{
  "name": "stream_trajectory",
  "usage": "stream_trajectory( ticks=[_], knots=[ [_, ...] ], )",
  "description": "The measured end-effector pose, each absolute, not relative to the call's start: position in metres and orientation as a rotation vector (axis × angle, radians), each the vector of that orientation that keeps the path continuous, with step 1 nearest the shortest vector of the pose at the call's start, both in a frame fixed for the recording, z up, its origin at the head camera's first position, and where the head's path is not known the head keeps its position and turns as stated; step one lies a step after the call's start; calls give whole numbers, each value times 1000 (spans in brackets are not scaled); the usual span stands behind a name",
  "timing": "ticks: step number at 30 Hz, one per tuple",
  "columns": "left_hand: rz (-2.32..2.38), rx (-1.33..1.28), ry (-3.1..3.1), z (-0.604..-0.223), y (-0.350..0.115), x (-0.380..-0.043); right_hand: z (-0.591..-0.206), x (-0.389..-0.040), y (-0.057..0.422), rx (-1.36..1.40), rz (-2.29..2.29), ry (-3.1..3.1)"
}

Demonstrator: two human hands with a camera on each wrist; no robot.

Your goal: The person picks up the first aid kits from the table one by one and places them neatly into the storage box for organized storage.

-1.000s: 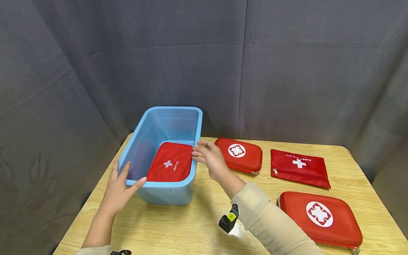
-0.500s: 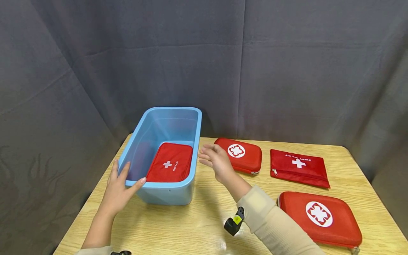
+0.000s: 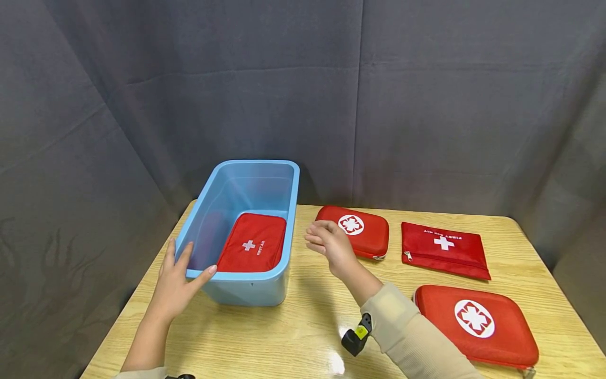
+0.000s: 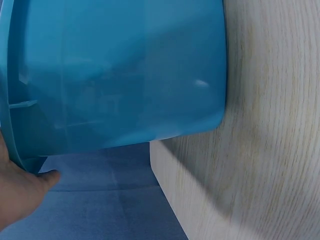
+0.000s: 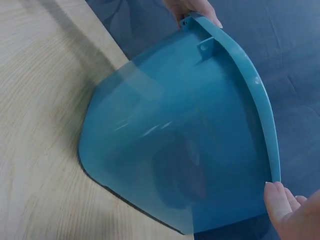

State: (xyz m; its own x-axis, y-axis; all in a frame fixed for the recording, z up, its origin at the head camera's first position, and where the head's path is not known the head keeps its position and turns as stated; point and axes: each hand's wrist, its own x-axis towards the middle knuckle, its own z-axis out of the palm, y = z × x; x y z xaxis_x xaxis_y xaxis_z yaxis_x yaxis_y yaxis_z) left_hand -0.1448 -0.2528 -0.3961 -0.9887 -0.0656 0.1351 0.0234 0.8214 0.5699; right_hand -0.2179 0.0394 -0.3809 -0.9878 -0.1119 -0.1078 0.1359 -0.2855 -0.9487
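A blue plastic bin stands on the table at the left in the head view. Inside lies a flat red first aid pouch with a white cross. My left hand holds the bin's near left corner, thumb over the front rim and fingers spread along the left rim. In the left wrist view a fingertip shows outside the wall below the rim. Right of the bin, my right hand hangs in the air, fingers loosely bent, holding nothing. It partly covers a small red hard-shell first aid case.
A flat red zip first aid pouch lies at the table's back right. Nearer stands a larger red hard-shell first aid case. The wooden table reaches a grey curtain behind it.
My right hand has moved away from the bin's right rim, to the right and slightly toward me. The left hand, bin and pouches stay where they were.
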Motion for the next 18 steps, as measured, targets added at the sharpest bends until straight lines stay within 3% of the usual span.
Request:
stream_trajectory(
  ticks=[18],
  knots=[
    [-891,16,-2834,-399,-253,-145,-392,-215,65,101,-2436,1752]
  ],
)
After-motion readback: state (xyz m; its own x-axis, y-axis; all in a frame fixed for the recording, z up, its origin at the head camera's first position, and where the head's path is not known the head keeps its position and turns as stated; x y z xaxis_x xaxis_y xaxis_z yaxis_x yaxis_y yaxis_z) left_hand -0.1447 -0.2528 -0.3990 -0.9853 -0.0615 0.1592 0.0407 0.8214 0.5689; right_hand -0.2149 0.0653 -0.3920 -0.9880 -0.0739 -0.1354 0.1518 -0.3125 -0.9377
